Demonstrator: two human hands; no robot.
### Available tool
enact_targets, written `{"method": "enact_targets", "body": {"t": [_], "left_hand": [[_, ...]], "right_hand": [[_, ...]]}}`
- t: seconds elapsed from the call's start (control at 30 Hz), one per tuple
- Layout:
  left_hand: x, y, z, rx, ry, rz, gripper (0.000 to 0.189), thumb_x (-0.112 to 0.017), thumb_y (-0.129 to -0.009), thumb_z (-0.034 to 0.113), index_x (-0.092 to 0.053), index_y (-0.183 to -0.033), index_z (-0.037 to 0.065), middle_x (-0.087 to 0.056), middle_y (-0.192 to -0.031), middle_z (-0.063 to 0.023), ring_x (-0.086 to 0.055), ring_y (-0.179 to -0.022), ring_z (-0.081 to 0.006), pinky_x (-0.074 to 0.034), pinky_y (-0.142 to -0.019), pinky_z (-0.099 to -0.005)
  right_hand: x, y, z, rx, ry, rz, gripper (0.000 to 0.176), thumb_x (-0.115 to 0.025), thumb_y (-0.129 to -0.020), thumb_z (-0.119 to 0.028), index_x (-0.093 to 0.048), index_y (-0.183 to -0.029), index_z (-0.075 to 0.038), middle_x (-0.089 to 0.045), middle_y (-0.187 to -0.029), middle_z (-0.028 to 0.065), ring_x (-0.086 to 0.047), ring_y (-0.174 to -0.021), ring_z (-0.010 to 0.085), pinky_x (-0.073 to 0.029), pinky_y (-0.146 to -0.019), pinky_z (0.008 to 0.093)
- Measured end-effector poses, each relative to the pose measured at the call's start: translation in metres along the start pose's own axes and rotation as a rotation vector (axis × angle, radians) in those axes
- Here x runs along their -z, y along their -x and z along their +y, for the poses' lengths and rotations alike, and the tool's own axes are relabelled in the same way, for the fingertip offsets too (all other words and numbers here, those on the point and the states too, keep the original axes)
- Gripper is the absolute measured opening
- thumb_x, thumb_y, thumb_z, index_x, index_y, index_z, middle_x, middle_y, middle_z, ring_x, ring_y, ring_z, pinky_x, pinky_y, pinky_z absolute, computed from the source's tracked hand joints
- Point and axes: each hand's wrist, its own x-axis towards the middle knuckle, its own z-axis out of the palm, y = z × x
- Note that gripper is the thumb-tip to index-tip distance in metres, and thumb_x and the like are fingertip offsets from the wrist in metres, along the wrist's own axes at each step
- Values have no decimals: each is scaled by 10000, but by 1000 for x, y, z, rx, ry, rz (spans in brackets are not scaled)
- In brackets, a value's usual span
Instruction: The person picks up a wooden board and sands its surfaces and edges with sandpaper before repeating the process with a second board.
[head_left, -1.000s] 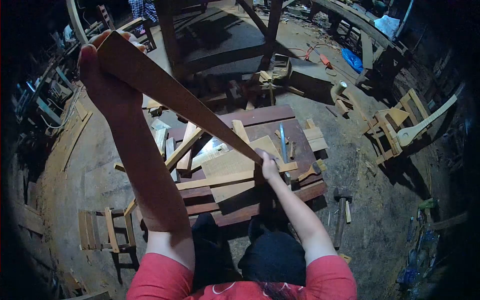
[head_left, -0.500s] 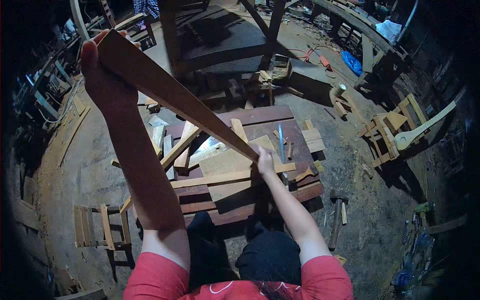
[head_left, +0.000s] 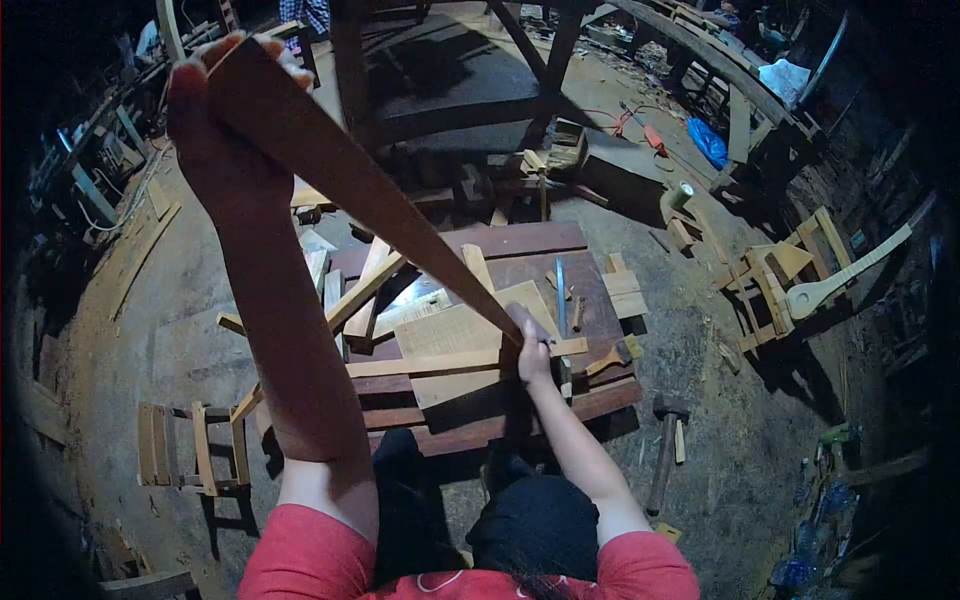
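Observation:
A long wooden board (head_left: pixel 370 185) runs diagonally from upper left down to the centre, held up close to the camera. My left hand (head_left: pixel 225 130) is raised and wrapped round its near, upper end, fingers curling over the edge. Around the board's lower end, my right hand (head_left: pixel 535 352) is closed, just above the low work table. Beneath lie a flat light panel (head_left: pixel 455 345), a thin light strip (head_left: pixel 430 364) and several loose wood pieces. A metal ruler-like bar (head_left: pixel 561 290) and a brush (head_left: pixel 612 357) rest to the right of my right hand.
The low reddish table (head_left: pixel 600 395) stands before my knees. A hammer (head_left: pixel 664 450) lies on the floor to its right. Small wooden frames (head_left: pixel 205 445) stand at left, others (head_left: pixel 785 275) at right with a long-handled wooden piece. A large dark timber frame (head_left: pixel 450 120) stands behind.
The view has shifted slightly. The board's upper end and my left hand are a little higher and further right; my right hand, still at the lower end, sits slightly lower.

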Motion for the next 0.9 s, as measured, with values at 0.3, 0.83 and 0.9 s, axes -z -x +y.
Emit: {"method": "enact_targets", "body": {"t": [0.3, 0.83, 0.9], "left_hand": [[0, 6, 1, -53, -100, 202, 465, -465, -744, 412, -470, -979, 11, -558, -830, -155, -573, -705, -233, -481, -600, -317], [-18, 12, -25, 155, -710, 671, 457, -549, -683, 253, -415, -1018, -27, -488, -885, -148, -531, -794, -242, -417, -714, -315], [-7, 15, -24, 166, -583, 625, 448, -534, -691, 265, -420, -1004, -34, -489, -880, -153, -528, -795, -248, -412, -720, -319]], "right_hand": [[-25, -23, -66, 653, 61, -264, 387, -608, -680, -186, -492, -1010, -21, -518, -997, 133, -506, -918, 229, -399, -767, 286], [-44, 1, -118, 674, -9, -286, 501, -439, -784, -392, -407, -1084, 7, -460, -1065, 136, -427, -999, 193, -340, -814, 283], [-46, 20, -146, 563, -90, -328, 514, -394, -784, -439, -416, -1037, 8, -473, -1010, 152, -445, -951, 196, -344, -782, 299]]}}
